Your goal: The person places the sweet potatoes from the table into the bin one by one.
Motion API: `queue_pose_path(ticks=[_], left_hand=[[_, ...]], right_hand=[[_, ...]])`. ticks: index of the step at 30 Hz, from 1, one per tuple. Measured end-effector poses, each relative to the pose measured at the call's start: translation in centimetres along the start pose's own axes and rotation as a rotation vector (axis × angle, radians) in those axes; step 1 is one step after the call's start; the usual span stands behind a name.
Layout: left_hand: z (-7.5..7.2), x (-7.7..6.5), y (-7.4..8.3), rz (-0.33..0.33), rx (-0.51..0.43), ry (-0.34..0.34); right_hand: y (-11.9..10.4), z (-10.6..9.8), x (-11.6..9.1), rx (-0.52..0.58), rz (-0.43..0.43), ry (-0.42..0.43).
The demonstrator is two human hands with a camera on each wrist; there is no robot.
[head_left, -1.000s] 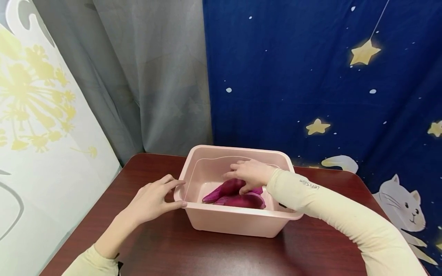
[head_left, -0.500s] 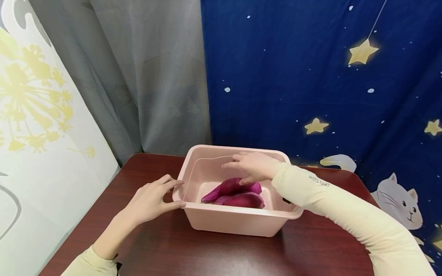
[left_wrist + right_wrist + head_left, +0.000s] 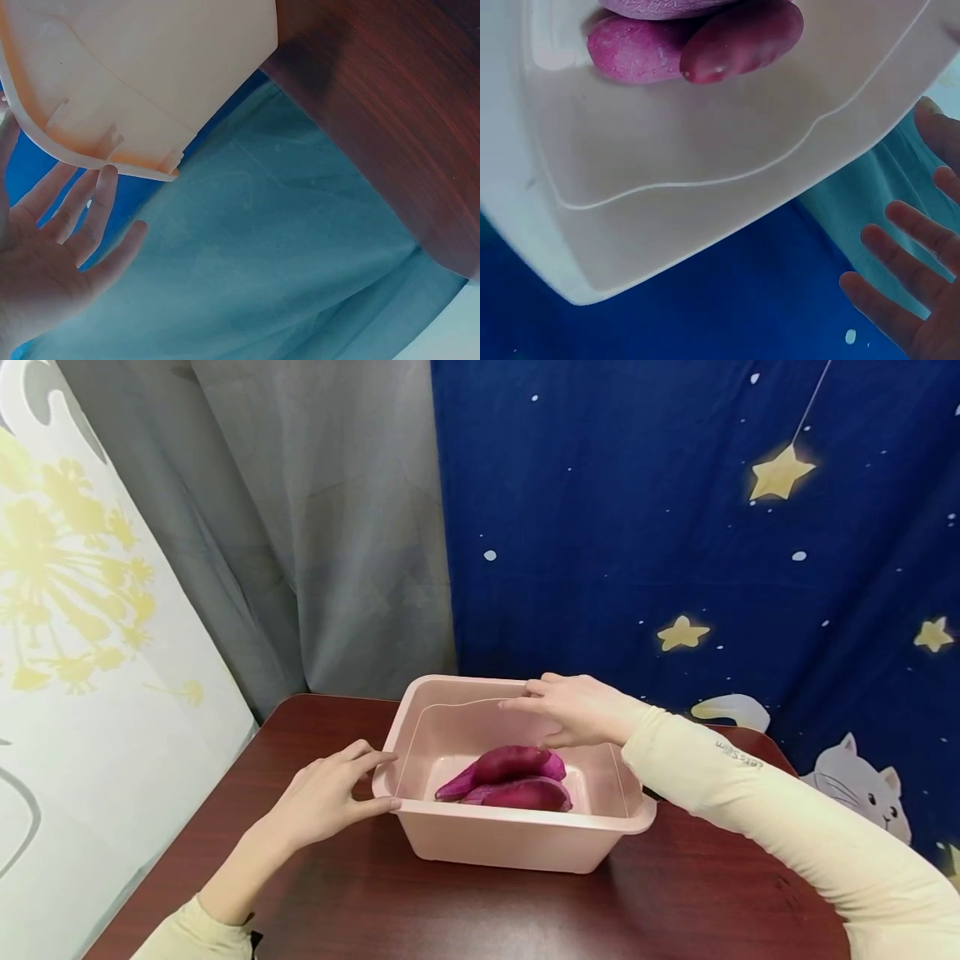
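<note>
A pink plastic basin [image 3: 510,845] stands on the table with purple sweet potatoes [image 3: 510,764] lying together on its floor; in the right wrist view the sweet potatoes [image 3: 742,41] lie against one another. My left hand [image 3: 326,797] rests at the basin's left end, thumb at the near corner and fingers touching the rim. From the left wrist view, the fingers of that hand [image 3: 71,240] extend to the underside of the rim. Above the back right part of the basin is my right hand [image 3: 581,708], fingers spread and holding nothing.
The dark red-brown table [image 3: 480,918] extends in front of and beside the basin. Behind it hang a grey curtain [image 3: 360,543] and a blue curtain with stars [image 3: 615,527]. A white panel with a yellow pattern [image 3: 90,610] stands at the left.
My right hand has risen away from the sweet potatoes, moving back and to the right over the basin. The left hand stays at the rim, and the sweet potatoes lie as before.
</note>
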State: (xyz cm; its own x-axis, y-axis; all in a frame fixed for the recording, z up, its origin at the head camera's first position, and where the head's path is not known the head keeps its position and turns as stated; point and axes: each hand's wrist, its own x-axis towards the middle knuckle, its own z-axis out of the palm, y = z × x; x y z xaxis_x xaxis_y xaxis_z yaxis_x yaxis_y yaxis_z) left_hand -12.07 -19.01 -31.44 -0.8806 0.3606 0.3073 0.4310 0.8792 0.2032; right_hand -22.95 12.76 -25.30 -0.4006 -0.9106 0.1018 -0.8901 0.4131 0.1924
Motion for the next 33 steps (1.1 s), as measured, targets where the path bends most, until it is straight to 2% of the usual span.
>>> queue_pose_path(ticks=[10,18,24,29,33], left_hand=[[0.0,0.0,-0.2,0.015,0.008,0.006],[0.0,-0.1,-0.3,0.018,0.025,0.012],[0.2,-0.2,-0.3,0.024,0.034,0.029],[0.1,-0.4,-0.5,0.008,0.026,0.054],[0.0,-0.6,-1.0,-0.023,0.026,0.087]], right_hand=[[1.3,-0.5,-2.6,-0.010,0.016,0.086],[2.3,-1.0,-5.2,-0.012,0.095,0.083],[2.8,-0.8,-7.6,-0.014,0.144,0.117],[3.2,-0.3,-9.7,0.002,0.198,0.157],[3.6,0.1,-11.5,-0.002,0.277,0.155]])
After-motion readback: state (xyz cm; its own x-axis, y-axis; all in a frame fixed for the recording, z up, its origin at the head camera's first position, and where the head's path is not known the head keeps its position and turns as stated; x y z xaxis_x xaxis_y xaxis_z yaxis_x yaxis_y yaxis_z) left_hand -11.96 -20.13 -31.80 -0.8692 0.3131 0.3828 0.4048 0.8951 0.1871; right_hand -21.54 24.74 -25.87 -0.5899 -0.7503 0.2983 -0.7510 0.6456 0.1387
